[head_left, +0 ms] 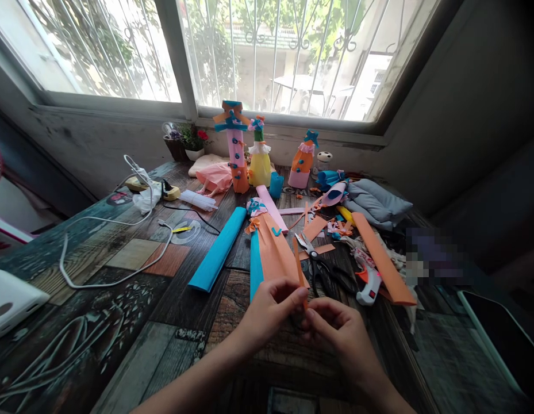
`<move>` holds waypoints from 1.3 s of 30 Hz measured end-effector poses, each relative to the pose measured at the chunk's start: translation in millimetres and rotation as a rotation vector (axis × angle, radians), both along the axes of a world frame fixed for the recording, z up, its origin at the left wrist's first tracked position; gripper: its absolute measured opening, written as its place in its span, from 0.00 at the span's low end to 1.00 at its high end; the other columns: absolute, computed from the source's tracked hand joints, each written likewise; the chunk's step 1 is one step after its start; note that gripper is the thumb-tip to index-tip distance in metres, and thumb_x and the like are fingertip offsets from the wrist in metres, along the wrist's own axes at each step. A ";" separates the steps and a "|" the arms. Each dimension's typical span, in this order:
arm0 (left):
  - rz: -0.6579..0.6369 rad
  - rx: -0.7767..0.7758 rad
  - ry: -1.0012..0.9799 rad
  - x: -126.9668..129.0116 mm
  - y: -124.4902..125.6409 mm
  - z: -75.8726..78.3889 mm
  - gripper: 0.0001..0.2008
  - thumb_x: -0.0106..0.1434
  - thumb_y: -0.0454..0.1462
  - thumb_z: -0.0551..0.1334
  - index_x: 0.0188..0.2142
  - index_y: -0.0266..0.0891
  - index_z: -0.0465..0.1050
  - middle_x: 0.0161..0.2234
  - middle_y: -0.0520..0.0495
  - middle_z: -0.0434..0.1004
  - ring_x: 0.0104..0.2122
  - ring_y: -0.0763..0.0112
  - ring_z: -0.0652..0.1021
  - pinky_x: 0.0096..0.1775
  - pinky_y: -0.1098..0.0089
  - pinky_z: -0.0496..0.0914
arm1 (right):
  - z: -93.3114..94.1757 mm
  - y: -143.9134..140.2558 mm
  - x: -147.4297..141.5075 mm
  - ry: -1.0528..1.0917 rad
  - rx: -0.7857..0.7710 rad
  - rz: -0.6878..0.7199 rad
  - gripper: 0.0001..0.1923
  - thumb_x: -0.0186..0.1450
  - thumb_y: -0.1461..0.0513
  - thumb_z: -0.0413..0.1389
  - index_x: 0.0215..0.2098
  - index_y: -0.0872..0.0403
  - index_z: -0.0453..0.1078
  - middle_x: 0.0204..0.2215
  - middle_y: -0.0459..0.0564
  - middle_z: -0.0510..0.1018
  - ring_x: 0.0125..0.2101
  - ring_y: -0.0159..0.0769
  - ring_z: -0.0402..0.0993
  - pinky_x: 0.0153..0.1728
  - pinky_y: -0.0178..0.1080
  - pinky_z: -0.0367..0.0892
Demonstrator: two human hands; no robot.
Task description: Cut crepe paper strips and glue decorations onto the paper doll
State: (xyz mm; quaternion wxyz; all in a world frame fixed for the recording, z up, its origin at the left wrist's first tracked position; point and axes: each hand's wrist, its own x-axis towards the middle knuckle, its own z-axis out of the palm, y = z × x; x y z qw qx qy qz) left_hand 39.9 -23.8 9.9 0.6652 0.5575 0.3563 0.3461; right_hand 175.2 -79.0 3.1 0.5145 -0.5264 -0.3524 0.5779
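My left hand pinches a narrow orange crepe paper strip between thumb and fingertips. One end of the strip sticks up above the hand. Close beside it, my right hand has its fingertips closed around the strip's lower part, which is mostly hidden. Just beyond lies a paper-wrapped piece with a long orange crepe skirt, a blue panel and a ruffled pink top with a blue bow. Black-handled scissors rest to its right, blades partly apart. A white glue gun lies farther right.
A blue crepe roll lies left, an orange one right. Decorated paper-wrapped bottles stand near the window. Paper scraps litter the right side. A white cable loops across the left. A phone sits at right.
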 end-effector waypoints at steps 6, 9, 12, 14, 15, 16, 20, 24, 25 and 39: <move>-0.033 -0.001 0.009 -0.9 -0.2 -0.8 0.13 0.56 0.41 0.64 0.26 0.31 0.71 0.23 0.49 0.71 0.25 0.75 0.70 0.28 0.77 0.63 | 0.8 1.5 0.9 -0.001 0.014 -0.009 0.13 0.48 0.56 0.67 0.23 0.57 0.75 0.16 0.45 0.76 0.16 0.28 0.70 0.19 0.29 0.66; -0.019 0.000 0.031 -1.4 -0.5 -1.0 0.13 0.56 0.41 0.64 0.25 0.30 0.72 0.23 0.48 0.72 0.25 0.74 0.70 0.28 0.76 0.63 | -0.9 0.5 0.9 -0.013 0.006 -0.009 0.13 0.49 0.55 0.66 0.24 0.57 0.75 0.17 0.46 0.77 0.16 0.28 0.71 0.20 0.29 0.66; -0.004 -0.026 0.032 -1.1 -0.2 -0.2 0.14 0.55 0.42 0.64 0.25 0.30 0.72 0.22 0.47 0.72 0.24 0.73 0.71 0.28 0.75 0.64 | -1.9 0.3 1.8 -0.039 0.023 -0.002 0.13 0.53 0.54 0.64 0.24 0.57 0.74 0.17 0.46 0.76 0.16 0.28 0.70 0.20 0.30 0.67; 0.013 -0.039 0.035 -0.6 0.6 0.5 0.15 0.55 0.43 0.64 0.25 0.30 0.72 0.22 0.47 0.72 0.24 0.73 0.71 0.28 0.75 0.64 | -2.3 0.7 3.2 -0.081 0.061 -0.007 0.13 0.55 0.54 0.61 0.24 0.57 0.74 0.17 0.45 0.75 0.17 0.29 0.69 0.20 0.30 0.67; 0.019 -0.044 0.036 -0.5 1.1 0.7 0.15 0.54 0.43 0.65 0.25 0.29 0.72 0.22 0.47 0.72 0.24 0.73 0.71 0.28 0.75 0.64 | -2.6 0.8 4.0 -0.114 0.090 -0.018 0.12 0.56 0.55 0.61 0.25 0.56 0.74 0.17 0.45 0.75 0.17 0.29 0.69 0.20 0.30 0.67; 0.021 -0.051 0.035 -0.4 1.5 0.7 0.15 0.54 0.43 0.65 0.25 0.29 0.73 0.22 0.47 0.72 0.24 0.73 0.70 0.28 0.75 0.63 | -3.1 0.7 4.9 -0.156 0.132 -0.031 0.10 0.57 0.56 0.60 0.27 0.55 0.74 0.19 0.45 0.75 0.19 0.30 0.70 0.21 0.30 0.67; -0.005 -0.191 -0.022 -0.8 1.7 -2.6 0.16 0.52 0.44 0.66 0.26 0.29 0.74 0.21 0.49 0.70 0.24 0.76 0.68 0.28 0.76 0.61 | -6.6 -1.1 9.2 -0.395 0.453 -0.063 0.03 0.61 0.64 0.57 0.33 0.51 0.74 0.31 0.47 0.75 0.30 0.33 0.73 0.31 0.33 0.69; -0.034 -0.341 -0.118 -0.8 0.8 -9.7 0.17 0.50 0.45 0.68 0.27 0.30 0.75 0.23 0.50 0.69 0.24 0.76 0.69 0.31 0.74 0.63 | -9.5 -2.6 13.2 -0.553 0.664 0.015 0.12 0.62 0.70 0.54 0.38 0.47 0.74 0.35 0.47 0.71 0.35 0.33 0.73 0.36 0.33 0.69; -0.042 -0.356 -0.128 -0.6 0.7 -10.9 0.16 0.50 0.45 0.69 0.27 0.30 0.75 0.23 0.50 0.70 0.25 0.76 0.69 0.31 0.73 0.63 | -9.7 -2.4 14.1 -0.561 0.683 0.034 0.14 0.62 0.71 0.54 0.39 0.46 0.74 0.36 0.47 0.71 0.35 0.33 0.73 0.35 0.32 0.69; -0.049 -0.584 -0.294 1.3 -1.4 -10.6 0.15 0.42 0.39 0.73 0.24 0.28 0.76 0.23 0.48 0.71 0.25 0.77 0.71 0.32 0.75 0.66 | -13.3 -1.8 19.0 -0.637 0.796 0.037 0.18 0.61 0.73 0.54 0.41 0.47 0.74 0.32 0.47 0.72 0.31 0.34 0.72 0.30 0.34 0.69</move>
